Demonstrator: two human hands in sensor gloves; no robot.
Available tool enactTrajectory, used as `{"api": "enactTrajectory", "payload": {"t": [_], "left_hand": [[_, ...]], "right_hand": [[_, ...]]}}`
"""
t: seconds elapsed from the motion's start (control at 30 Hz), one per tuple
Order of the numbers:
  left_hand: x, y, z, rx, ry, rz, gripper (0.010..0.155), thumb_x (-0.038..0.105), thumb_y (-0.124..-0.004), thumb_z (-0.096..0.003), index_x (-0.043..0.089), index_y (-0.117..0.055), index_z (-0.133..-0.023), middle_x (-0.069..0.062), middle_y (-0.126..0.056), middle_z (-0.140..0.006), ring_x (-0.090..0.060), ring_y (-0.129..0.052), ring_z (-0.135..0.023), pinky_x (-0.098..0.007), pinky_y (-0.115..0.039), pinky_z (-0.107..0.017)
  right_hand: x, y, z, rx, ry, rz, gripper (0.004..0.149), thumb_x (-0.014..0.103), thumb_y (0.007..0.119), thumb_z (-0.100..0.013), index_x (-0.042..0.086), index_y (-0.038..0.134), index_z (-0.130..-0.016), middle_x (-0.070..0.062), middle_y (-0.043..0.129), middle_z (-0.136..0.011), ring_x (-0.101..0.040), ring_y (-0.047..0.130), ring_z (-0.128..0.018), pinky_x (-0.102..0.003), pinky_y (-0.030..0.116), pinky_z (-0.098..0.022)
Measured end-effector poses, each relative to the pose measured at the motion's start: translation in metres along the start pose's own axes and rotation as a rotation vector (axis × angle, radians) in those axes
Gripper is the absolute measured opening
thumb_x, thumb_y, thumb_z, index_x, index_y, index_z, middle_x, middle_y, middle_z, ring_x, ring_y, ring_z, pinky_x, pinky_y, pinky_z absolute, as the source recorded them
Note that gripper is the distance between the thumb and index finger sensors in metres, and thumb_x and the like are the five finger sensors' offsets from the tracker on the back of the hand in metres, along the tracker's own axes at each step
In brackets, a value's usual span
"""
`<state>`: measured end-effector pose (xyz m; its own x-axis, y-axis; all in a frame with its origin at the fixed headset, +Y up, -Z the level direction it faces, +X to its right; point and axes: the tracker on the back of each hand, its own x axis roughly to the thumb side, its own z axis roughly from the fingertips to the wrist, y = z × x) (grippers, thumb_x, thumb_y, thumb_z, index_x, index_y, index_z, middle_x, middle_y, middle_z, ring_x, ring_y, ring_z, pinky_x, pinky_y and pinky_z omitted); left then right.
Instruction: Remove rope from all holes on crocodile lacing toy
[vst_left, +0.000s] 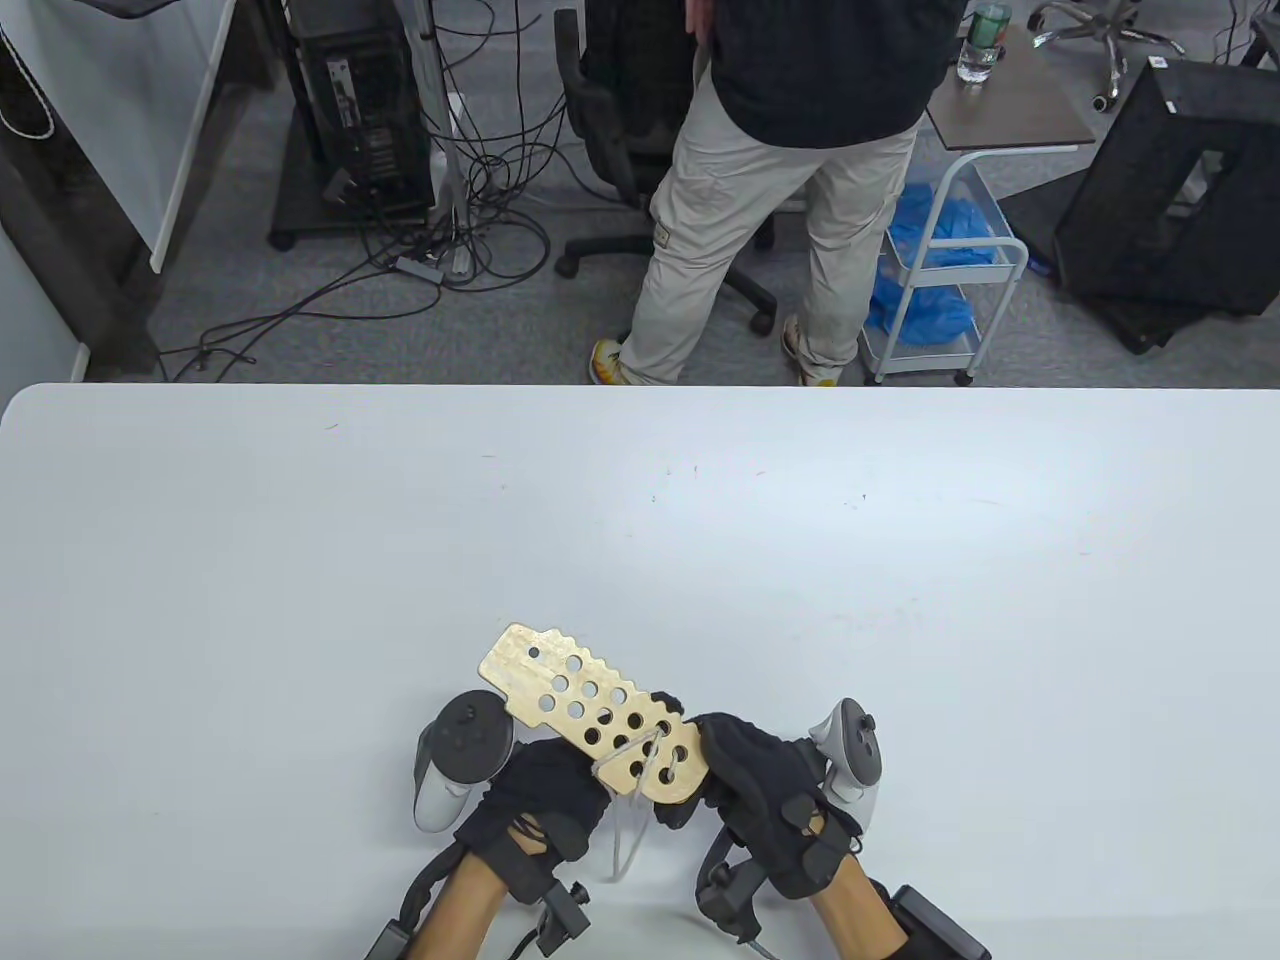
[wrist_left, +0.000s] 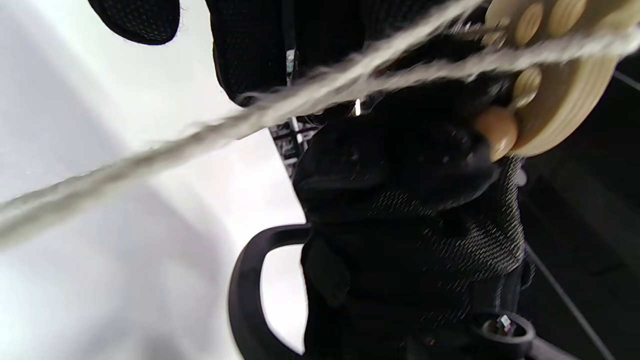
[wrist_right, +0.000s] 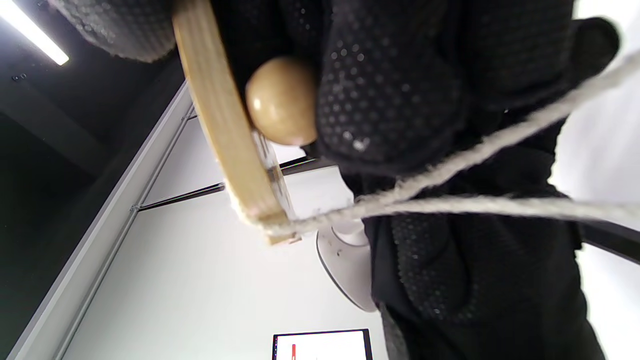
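The wooden crocodile lacing board (vst_left: 590, 712) is held off the table near the front edge, tilted, with many round holes. A pale rope (vst_left: 628, 790) runs through holes at its near end and hangs down between the hands. My left hand (vst_left: 545, 795) grips the board's lower left edge. My right hand (vst_left: 760, 790) grips the board's right end. In the left wrist view the rope (wrist_left: 210, 132) crosses diagonally under the board (wrist_left: 565, 100). In the right wrist view the board's edge (wrist_right: 220, 125), a wooden bead (wrist_right: 280, 100) and the rope (wrist_right: 450, 205) show beside my gloved fingers (wrist_right: 390, 90).
The white table (vst_left: 640, 540) stretches away beyond the hands. Past its far edge a person (vst_left: 790, 180) stands on the floor, with a white cart (vst_left: 950, 260), cables and computer cases around.
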<state>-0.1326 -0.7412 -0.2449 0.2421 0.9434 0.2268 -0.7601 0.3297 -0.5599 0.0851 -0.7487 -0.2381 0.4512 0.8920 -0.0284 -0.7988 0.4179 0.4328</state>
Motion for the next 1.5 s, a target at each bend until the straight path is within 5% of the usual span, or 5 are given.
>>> {"api": "enactTrajectory", "payload": {"t": [0.03, 0.27, 0.6, 0.93, 1.5], "left_hand": [[0.001, 0.0, 0.0, -0.005, 0.0, -0.016, 0.061, 0.025, -0.073, -0.0537, 0.044, -0.061, -0.11, -0.001, -0.089, -0.104, -0.032, -0.084, -0.092, -0.069, -0.062, -0.069], [0.005, 0.005, 0.001, 0.014, -0.011, -0.075, 0.065, 0.031, -0.085, -0.0483, 0.041, -0.064, -0.109, 0.0, -0.095, -0.091, -0.024, -0.091, -0.078, -0.066, -0.065, -0.069], [0.011, 0.02, 0.01, 0.215, -0.017, -0.177, 0.052, 0.033, -0.082, -0.0493, 0.041, -0.077, -0.1, 0.002, -0.101, -0.086, -0.023, -0.097, -0.075, -0.063, -0.069, -0.067], [0.011, 0.038, 0.021, 0.398, 0.039, -0.24, 0.045, 0.037, -0.083, -0.049, 0.04, -0.085, -0.094, -0.001, -0.088, -0.099, -0.026, -0.083, -0.09, -0.065, -0.063, -0.07], [0.002, 0.071, 0.041, 0.65, 0.161, -0.335, 0.049, 0.03, -0.08, -0.0503, 0.043, -0.077, -0.097, 0.004, -0.099, -0.089, -0.022, -0.094, -0.08, -0.061, -0.07, -0.068]], "right_hand": [[0.0, 0.0, 0.0, 0.001, 0.0, 0.003, 0.051, 0.043, 0.075, -0.046, 0.001, 0.086, -0.07, -0.026, 0.094, -0.062, -0.032, 0.1, -0.033, -0.058, 0.081, -0.035], [0.001, 0.001, 0.0, 0.001, 0.001, 0.0, 0.051, 0.044, 0.075, -0.046, 0.0, 0.087, -0.07, -0.026, 0.095, -0.062, -0.032, 0.101, -0.032, -0.058, 0.082, -0.035], [0.007, -0.011, 0.001, -0.064, -0.02, 0.057, 0.05, 0.043, 0.076, -0.045, 0.001, 0.086, -0.072, -0.026, 0.093, -0.067, -0.034, 0.099, -0.036, -0.06, 0.08, -0.038], [0.021, -0.031, 0.007, -0.229, -0.072, 0.194, 0.048, 0.041, 0.079, -0.042, 0.009, 0.087, -0.077, -0.02, 0.091, -0.079, -0.038, 0.096, -0.048, -0.062, 0.075, -0.046], [0.028, -0.076, 0.024, -0.574, 0.035, 0.193, 0.052, 0.043, 0.077, -0.045, 0.0, 0.086, -0.073, -0.026, 0.093, -0.067, -0.033, 0.099, -0.037, -0.059, 0.08, -0.038]]}}
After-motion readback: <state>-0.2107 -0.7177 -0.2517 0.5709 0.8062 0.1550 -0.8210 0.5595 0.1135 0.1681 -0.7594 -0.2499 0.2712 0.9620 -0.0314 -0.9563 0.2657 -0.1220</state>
